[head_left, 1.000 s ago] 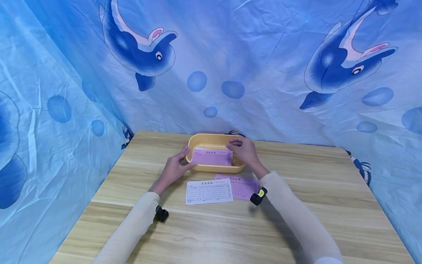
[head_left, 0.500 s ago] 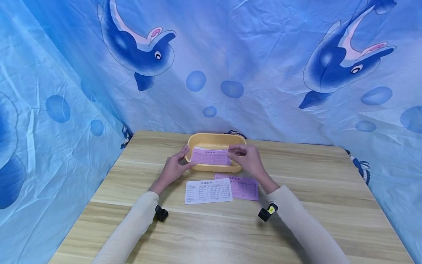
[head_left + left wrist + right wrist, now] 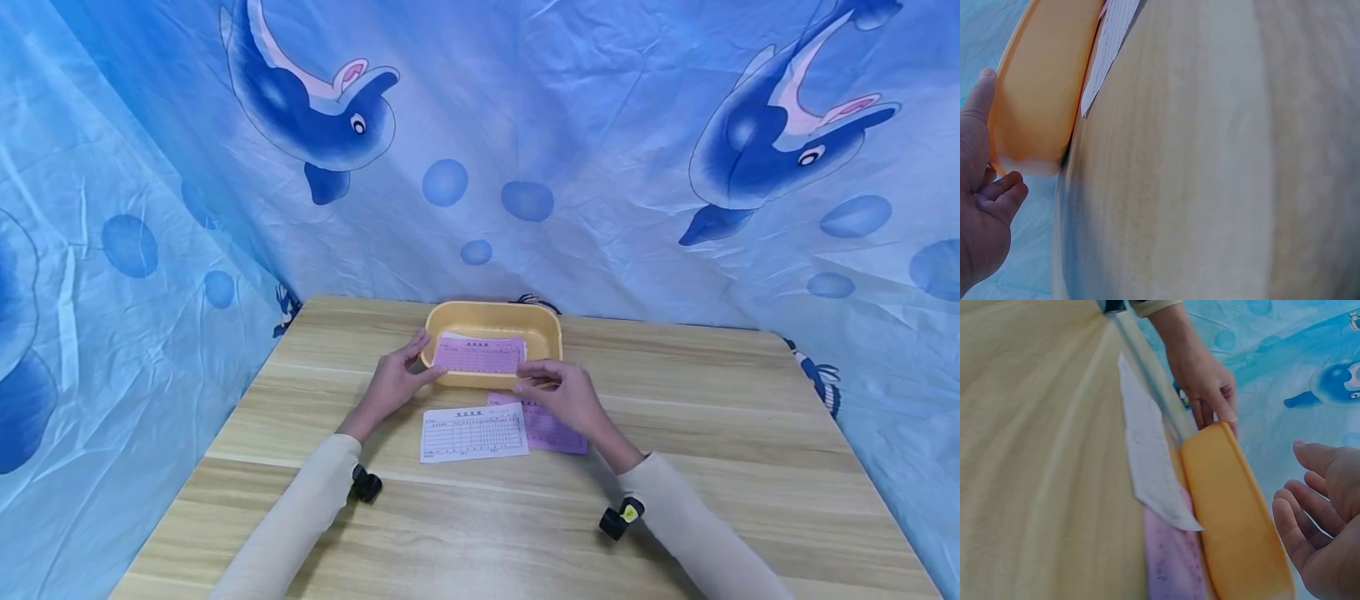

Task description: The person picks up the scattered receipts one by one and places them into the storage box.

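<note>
A yellow plastic basket stands at the back of the table. My left hand grips its left end, the thumb on the near rim and the fingers round the side. Inside lies a pink printed form with white paper showing at its back edge. My right hand is over the basket's near right corner, fingers loosely bent, nothing between them; the right wrist view shows that hand apart from the basket. In front of the basket, a white printed form overlaps another pink form.
The wooden table ends at the back against a blue curtain with cartoon dolphins. Dark tassels hang at the table's corners. A small black device is strapped to each wrist.
My right hand has come out of the basket, moving back toward me over the near rim. My left hand keeps its grip. The forms on the table stay where they were.
</note>
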Motion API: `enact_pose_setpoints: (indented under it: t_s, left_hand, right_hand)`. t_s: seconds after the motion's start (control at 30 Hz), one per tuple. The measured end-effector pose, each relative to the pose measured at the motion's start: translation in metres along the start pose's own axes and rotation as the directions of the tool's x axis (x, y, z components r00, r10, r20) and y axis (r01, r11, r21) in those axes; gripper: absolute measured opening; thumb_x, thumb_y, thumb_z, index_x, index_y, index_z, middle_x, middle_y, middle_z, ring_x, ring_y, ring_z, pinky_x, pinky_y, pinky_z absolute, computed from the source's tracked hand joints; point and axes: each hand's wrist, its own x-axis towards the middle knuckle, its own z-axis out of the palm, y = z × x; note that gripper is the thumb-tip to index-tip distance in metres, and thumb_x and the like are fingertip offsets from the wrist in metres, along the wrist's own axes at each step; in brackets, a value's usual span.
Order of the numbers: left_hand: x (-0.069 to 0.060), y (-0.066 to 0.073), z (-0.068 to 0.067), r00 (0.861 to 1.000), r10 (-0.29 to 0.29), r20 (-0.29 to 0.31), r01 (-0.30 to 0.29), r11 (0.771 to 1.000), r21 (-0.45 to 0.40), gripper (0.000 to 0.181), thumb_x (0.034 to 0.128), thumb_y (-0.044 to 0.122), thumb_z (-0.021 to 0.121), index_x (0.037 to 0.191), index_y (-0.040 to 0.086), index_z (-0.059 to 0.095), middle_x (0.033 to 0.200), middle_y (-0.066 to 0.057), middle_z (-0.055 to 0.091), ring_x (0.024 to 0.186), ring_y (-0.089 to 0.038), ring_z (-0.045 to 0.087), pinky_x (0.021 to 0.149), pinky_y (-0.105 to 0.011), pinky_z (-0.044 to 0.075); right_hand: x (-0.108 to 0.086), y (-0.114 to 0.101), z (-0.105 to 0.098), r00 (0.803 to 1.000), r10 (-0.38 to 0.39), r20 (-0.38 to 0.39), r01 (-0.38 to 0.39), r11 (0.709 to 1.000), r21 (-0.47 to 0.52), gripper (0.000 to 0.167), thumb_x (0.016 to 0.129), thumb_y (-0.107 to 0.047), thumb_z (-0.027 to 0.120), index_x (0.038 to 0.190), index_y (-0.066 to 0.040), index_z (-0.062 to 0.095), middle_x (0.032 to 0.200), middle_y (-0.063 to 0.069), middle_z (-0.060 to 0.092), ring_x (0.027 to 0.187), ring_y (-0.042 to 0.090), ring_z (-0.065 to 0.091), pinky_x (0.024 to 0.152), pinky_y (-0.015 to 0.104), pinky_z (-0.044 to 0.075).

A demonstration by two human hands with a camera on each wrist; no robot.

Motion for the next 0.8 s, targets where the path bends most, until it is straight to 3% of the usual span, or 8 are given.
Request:
enact_pose_setpoints:
  t_s: [0.2, 0.47, 0.8]
  left_hand:
    - [0.0, 0.0, -0.001, 1.0, 0.013, -0.003, -0.013, 1.0, -0.003, 0.08, 0.0882, 0.037, 0.081, 0.151, 0.003, 0.044, 0.163, -0.009, 0.032, 0.149, -0.024, 0.036, 0.116, -0.031, 0.041]
    - [0.001, -0.001, -0.001, 1.0, 0.024, -0.013, -0.024, 1.0, 0.007, 0.08, 0.0879, 0.035, 0.082, 0.151, 0.003, 0.045, 0.163, -0.013, 0.034, 0.148, -0.025, 0.038, 0.116, -0.032, 0.041]
    - [0.0, -0.002, 0.0, 1.0, 0.016, -0.006, -0.017, 1.0, -0.013, 0.08, 0.0883, 0.035, 0.082, 0.151, 0.003, 0.044, 0.163, -0.01, 0.033, 0.149, -0.024, 0.037, 0.116, -0.031, 0.042]
  right_hand:
    - [-0.008, 0.009, 0.005, 0.999, -0.028, 0.032, 0.028, 1.0, 0.006, 0.03, 0.086, -0.015, 0.084, 0.114, -0.006, 0.076, 0.111, 0.01, 0.076, 0.09, 0.019, 0.073, 0.077, 0.027, 0.063]
    - [-0.014, 0.019, 0.012, 0.997, 0.064, 0.054, -0.062, 0.997, -0.037, 0.035, 0.085, -0.016, 0.085, 0.117, -0.005, 0.075, 0.099, 0.005, 0.077, 0.087, 0.013, 0.071, 0.078, 0.025, 0.062]
    - [-0.014, 0.03, 0.022, 0.995, 0.081, 0.058, -0.076, 0.994, -0.079, 0.036, 0.083, -0.012, 0.086, 0.117, -0.002, 0.075, 0.101, 0.008, 0.077, 0.085, 0.013, 0.072, 0.072, 0.022, 0.062]
